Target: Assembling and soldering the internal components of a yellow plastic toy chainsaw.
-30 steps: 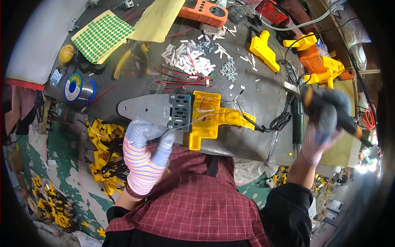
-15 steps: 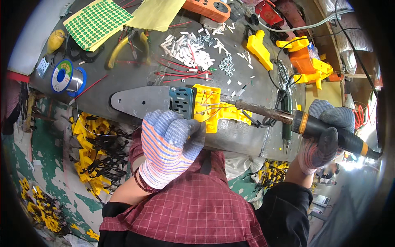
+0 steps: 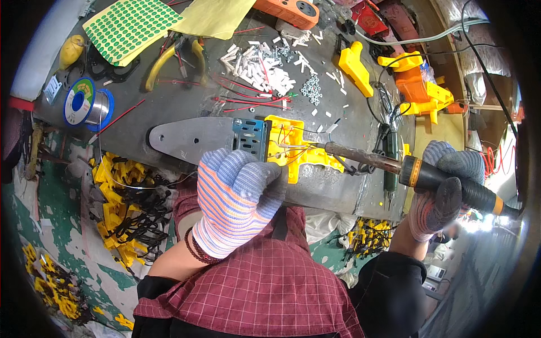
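Note:
My right hand (image 3: pixel 445 183) is wrapped round the black handle of a soldering iron (image 3: pixel 363 158), whose shaft points left. The iron's thin tip reaches into an open yellow plastic housing (image 3: pixel 293 165) with thin red and black wires inside. My left hand (image 3: pixel 239 183), closed in a pinch, is just left of the housing's near edge. Solder wire (image 3: pixel 132 186) loops from a blue-rimmed spool (image 3: pixel 89 104) to this hand; its end at the fingertips is hard to make out. Both hands wear striped knit gloves. A teal slotted metal plate (image 3: pixel 251 139) adjoins the housing, beside a grey tapered plate (image 3: pixel 191 138).
Behind the housing lie white sleeves (image 3: pixel 262 70), nuts (image 3: pixel 311 90) and red wires (image 3: pixel 253 102). Yellow-handled pliers (image 3: pixel 160 67) and a green-dotted sticker sheet (image 3: pixel 132 28) are at far left. A dark green screwdriver-like tool (image 3: pixel 390 169) and yellow housings (image 3: pixel 355 67) are at right.
The iron's tip has shifted slightly left and lower inside the housing. My left hand has edged a little to the right; both hands keep their grips.

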Action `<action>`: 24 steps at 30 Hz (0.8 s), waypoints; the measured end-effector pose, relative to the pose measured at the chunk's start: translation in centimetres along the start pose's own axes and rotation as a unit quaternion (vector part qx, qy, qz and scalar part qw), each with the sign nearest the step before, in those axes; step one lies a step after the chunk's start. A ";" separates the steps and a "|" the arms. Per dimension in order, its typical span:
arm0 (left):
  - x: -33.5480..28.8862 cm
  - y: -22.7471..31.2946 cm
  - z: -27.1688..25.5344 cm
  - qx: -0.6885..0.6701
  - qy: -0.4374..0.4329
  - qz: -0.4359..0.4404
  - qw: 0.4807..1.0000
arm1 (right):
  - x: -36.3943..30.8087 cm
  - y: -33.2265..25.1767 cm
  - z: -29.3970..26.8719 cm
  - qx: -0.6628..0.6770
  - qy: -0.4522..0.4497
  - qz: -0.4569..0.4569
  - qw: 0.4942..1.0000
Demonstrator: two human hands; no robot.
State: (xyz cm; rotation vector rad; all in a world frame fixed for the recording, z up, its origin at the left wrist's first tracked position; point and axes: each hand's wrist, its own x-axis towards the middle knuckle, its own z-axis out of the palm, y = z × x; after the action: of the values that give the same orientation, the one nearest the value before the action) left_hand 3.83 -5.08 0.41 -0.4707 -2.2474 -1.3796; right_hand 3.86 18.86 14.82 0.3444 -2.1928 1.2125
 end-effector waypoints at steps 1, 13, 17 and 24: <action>-0.1 0.0 0.0 -0.005 -0.005 -0.003 1.000 | -0.1 0.1 0.1 -0.022 0.021 -0.011 0.999; -0.1 0.3 -0.2 -0.012 0.004 0.003 1.000 | 0.2 0.2 -0.5 0.038 -0.076 -0.030 0.996; -0.3 0.3 -0.1 -0.016 0.003 0.001 1.000 | 0.2 0.4 -1.1 0.008 -0.114 -0.016 0.993; -0.4 0.3 0.1 -0.026 -0.008 0.006 1.000 | -0.1 0.8 -2.5 0.030 -0.093 -0.025 0.995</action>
State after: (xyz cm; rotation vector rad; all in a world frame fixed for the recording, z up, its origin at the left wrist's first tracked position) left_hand 4.30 -4.83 0.41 -0.5127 -2.2230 -1.4361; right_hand 4.49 21.44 15.20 0.5534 -2.2930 1.2663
